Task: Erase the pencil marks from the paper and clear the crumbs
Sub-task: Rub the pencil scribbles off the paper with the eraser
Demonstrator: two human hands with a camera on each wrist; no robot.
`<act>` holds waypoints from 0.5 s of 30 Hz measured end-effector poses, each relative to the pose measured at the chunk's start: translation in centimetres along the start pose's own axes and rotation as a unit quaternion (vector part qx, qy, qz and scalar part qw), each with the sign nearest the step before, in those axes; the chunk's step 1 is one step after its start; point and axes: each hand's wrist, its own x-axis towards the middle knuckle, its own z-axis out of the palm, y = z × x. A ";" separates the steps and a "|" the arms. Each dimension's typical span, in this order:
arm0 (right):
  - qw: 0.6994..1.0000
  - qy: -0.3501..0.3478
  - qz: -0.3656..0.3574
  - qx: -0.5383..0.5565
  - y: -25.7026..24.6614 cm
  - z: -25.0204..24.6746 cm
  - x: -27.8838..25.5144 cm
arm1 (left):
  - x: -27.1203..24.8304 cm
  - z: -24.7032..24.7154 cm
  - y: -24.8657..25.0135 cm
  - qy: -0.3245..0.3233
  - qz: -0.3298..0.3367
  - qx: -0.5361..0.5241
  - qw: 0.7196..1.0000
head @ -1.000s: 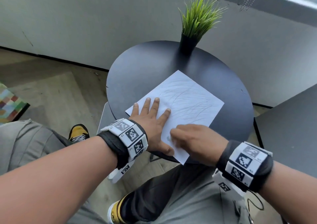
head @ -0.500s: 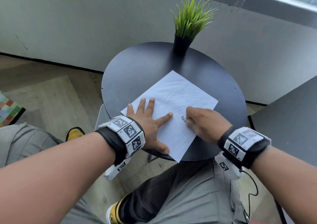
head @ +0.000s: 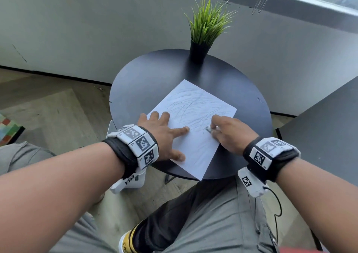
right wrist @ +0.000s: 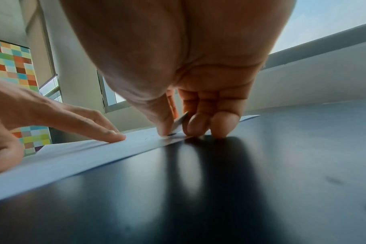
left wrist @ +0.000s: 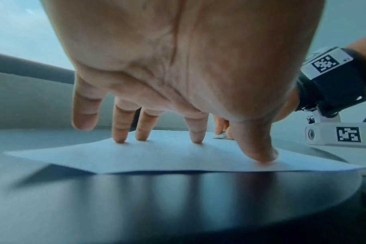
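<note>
A white sheet of paper (head: 195, 115) covered with grey pencil scribbles lies on the round black table (head: 151, 82), one corner hanging over the near edge. My left hand (head: 164, 134) lies flat with spread fingers and presses the paper's left part down; in the left wrist view its fingertips (left wrist: 196, 140) touch the sheet (left wrist: 157, 158). My right hand (head: 228, 134) pinches a small white eraser (head: 209, 129) and holds its tip on the paper near the right edge. The right wrist view shows the eraser (right wrist: 179, 124) between thumb and fingers. A few dark crumbs (right wrist: 148, 137) lie beside it.
A small potted grass plant (head: 205, 30) in a black pot stands at the table's far edge. A second dark table (head: 325, 132) is close on the right. Grey wall and window sill run behind. My knees are under the near edge.
My right hand with the eraser has moved from the paper's near part up and right toward its right edge. The left hand has kept pressing the sheet.
</note>
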 end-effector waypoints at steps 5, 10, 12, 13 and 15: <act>0.995 0.009 -0.085 -0.046 -2.6 0.9 -1.6 | 1.1 -0.4 -0.6 0.013 0.092 0.016 0.996; 0.974 -0.069 -0.202 -0.075 -3.9 1.4 -3.3 | 1.9 0.3 -1.3 0.000 0.112 -0.004 0.994; 0.992 -0.017 -0.094 -0.078 -1.4 0.4 -1.3 | 2.2 0.3 -1.3 -0.010 0.111 0.005 0.994; 0.995 -0.001 -0.058 -0.077 -0.7 0.4 -0.8 | 2.4 0.2 -1.3 -0.014 0.111 0.010 0.994; 0.988 0.019 -0.128 -0.090 -1.4 1.3 -1.7 | 2.6 0.1 -1.2 -0.017 0.114 0.023 0.993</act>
